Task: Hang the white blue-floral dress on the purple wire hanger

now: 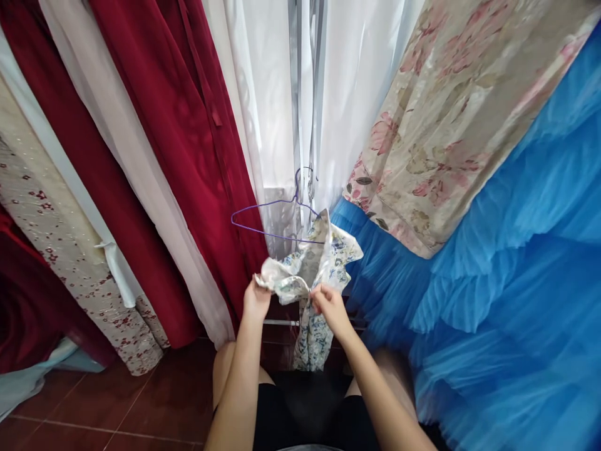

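Note:
A small white garment with a blue flower print (313,269) hangs partly on a thin purple wire hanger (263,216) in the middle of the view. My left hand (256,299) is closed on the garment's left edge. My right hand (330,305) pinches the cloth near its middle. The hanger's hook sits by a metal rail post (305,94), and its right arm is inside the cloth. The garment's lower end hangs down between my knees.
Hanging dresses crowd in on all sides: dark red ones (178,125), a pale pink one, a beige flowered one (61,250) at left, white fabric (263,94) behind, a floral satin dress (451,113) and a big blue tulle skirt (507,263) at right. Red tile floor (141,407) lies below.

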Demonstrator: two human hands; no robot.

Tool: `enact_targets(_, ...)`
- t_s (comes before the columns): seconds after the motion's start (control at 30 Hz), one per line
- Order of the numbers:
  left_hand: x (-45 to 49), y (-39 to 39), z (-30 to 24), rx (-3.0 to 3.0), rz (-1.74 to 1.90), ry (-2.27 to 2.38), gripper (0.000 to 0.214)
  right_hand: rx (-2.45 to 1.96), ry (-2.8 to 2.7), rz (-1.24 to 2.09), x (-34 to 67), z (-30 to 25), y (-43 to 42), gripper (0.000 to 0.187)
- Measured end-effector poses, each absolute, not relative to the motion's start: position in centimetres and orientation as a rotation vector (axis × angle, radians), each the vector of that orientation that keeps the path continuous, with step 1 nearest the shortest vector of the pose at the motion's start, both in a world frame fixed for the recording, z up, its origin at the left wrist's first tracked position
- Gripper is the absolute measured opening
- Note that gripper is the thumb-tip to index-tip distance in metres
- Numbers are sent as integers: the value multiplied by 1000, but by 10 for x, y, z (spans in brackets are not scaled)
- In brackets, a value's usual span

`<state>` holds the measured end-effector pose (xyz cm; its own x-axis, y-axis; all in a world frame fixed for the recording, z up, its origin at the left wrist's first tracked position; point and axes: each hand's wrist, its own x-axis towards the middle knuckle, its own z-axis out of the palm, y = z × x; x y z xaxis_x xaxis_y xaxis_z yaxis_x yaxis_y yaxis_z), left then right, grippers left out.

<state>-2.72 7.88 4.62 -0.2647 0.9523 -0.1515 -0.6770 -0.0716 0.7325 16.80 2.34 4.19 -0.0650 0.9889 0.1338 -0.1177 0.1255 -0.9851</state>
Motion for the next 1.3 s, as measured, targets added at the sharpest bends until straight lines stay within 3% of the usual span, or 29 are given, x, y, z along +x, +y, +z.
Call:
enact_targets(0.13,13,26,26,529,1550,772,29,-1189,-1452,1024,178,9,-18,13)
enact_targets(0.27,44,-6,46,1097,1406,787,31,-1097,-1555,864,179,14,-37,56)
enact_targets(0.4,58,-12,63,1503,1432,882,27,-913,-1439,1081,179,36,-32,34)
enact_targets(0.5,56,-12,61,1576,1392,815,32,-890,-1322,1269,189,48,-32,32)
enact_targets(0.67,48,-16,49,1679,805,706,62,-906,-1471,1476,231,81,-42,34)
enact_targets(0.83,32,1,42,1972,431,866,48,-1043,-1701,1274,290,120,-23,26)
enact_targets(1.1,-11,49,71,2215,672,1114,43,-1090,-1341,805,364,144,114,18)
enact_targets(1.3,-19,65,116,2377,904,1207,46,-1035,-1314,1113,312,168,183,22)
